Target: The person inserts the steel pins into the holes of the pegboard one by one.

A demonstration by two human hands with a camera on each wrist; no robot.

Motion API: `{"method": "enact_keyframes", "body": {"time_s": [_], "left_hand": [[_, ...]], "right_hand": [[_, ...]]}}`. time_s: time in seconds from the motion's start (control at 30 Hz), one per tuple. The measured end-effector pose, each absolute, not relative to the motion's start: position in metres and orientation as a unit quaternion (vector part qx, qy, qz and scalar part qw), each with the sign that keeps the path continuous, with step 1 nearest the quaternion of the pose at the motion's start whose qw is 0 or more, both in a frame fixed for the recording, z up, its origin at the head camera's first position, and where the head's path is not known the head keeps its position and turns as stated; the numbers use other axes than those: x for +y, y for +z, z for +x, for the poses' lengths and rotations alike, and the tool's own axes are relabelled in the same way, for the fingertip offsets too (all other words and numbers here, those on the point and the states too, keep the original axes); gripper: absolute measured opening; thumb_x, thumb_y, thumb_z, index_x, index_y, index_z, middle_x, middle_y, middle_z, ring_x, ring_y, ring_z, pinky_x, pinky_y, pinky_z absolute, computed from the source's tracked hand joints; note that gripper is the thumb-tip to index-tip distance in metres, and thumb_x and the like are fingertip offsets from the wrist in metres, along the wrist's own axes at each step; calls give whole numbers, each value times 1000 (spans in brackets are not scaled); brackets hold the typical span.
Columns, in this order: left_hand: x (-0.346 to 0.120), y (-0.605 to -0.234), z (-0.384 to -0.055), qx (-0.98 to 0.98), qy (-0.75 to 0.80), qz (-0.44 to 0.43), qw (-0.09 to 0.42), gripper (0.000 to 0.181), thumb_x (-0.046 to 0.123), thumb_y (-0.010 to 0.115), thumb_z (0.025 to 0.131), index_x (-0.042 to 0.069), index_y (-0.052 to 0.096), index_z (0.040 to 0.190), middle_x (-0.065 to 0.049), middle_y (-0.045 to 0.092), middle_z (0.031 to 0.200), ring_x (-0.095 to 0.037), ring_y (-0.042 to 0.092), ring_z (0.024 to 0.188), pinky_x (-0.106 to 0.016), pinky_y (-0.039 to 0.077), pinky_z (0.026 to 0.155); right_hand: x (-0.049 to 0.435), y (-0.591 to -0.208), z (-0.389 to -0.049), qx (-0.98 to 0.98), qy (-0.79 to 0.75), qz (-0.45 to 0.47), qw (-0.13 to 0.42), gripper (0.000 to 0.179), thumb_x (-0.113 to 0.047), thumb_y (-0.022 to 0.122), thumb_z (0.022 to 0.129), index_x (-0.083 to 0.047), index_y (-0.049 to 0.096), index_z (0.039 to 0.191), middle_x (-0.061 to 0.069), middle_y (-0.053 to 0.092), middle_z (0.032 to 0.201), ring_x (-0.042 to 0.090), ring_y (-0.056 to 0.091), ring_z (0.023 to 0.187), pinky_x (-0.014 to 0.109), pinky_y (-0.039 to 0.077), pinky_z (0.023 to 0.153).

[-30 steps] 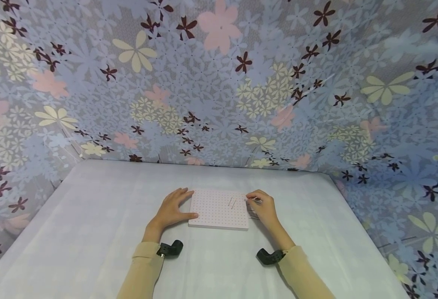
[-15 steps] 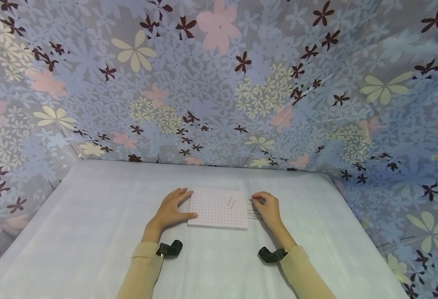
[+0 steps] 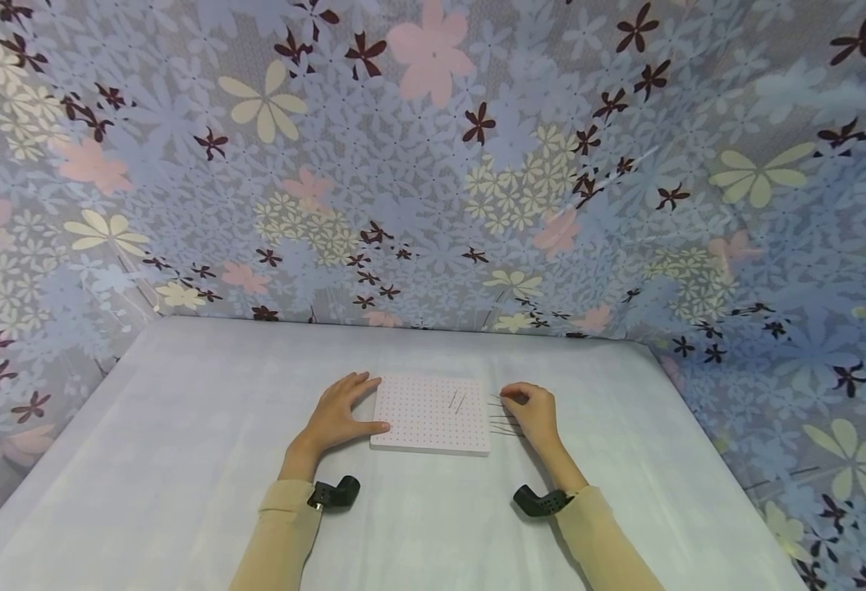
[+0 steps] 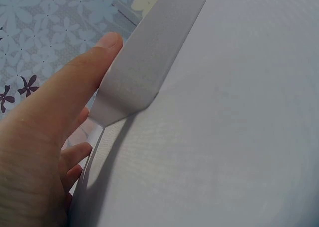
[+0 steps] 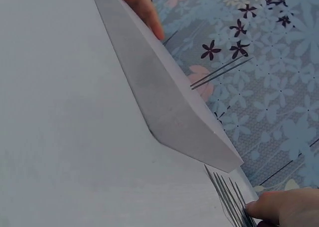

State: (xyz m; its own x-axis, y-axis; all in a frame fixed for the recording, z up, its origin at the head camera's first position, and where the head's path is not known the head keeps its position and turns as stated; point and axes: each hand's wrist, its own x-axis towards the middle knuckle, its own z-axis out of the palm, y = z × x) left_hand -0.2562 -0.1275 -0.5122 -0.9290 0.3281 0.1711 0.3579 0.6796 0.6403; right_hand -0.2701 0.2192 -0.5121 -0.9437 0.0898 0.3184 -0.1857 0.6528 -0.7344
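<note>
A white pegboard (image 3: 425,439) with rows of small holes lies on the table. Two thin metal needles (image 5: 219,73) stand up from its right half. My left hand (image 3: 336,414) rests spread against the board's left side, its thumb straight along the near corner (image 4: 112,95). Beyond the board's right edge lie several loose thin metal needles (image 5: 227,194), roughly side by side. My right hand (image 3: 538,414) is over them, thumb and forefinger pinched together on a needle at the far side of the bunch. Its other fingers are curled and partly hidden.
A pale cloth (image 3: 418,525) covers the table. Flowered fabric (image 3: 433,205) hangs behind it and along both sides. Black camera mounts (image 3: 336,492) sit on both wrists, over beige sleeves (image 3: 281,533).
My right hand has drawn back to the right from the board's edge to the loose needles, uncovering more of them. My left hand and the board have stayed in place.
</note>
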Motion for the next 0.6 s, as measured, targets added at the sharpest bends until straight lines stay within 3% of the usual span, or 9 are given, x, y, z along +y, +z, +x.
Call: {"method": "enact_keyframes", "body": {"time_s": [0.33, 0.6], "left_hand": [[-127, -514, -253, -905, -372, -199, 59, 87, 65, 71, 68, 16, 51, 138, -20, 44, 145, -44, 32, 138, -64, 23, 111], [-127, -512, -257, -920, -344, -188, 22, 84, 51, 76, 70, 16, 47, 141, -16, 38, 151, -40, 28, 143, -60, 21, 116]], "right_hand": [[220, -513, -271, -897, 406, 22, 177, 4, 1, 73, 78, -3, 73, 79, 10, 73, 80, 20, 65, 76, 22, 50, 70], [216, -515, -274, -891, 405, 40, 199, 4, 4, 72, 78, 1, 70, 78, 13, 72, 79, 25, 67, 77, 29, 53, 73]]}}
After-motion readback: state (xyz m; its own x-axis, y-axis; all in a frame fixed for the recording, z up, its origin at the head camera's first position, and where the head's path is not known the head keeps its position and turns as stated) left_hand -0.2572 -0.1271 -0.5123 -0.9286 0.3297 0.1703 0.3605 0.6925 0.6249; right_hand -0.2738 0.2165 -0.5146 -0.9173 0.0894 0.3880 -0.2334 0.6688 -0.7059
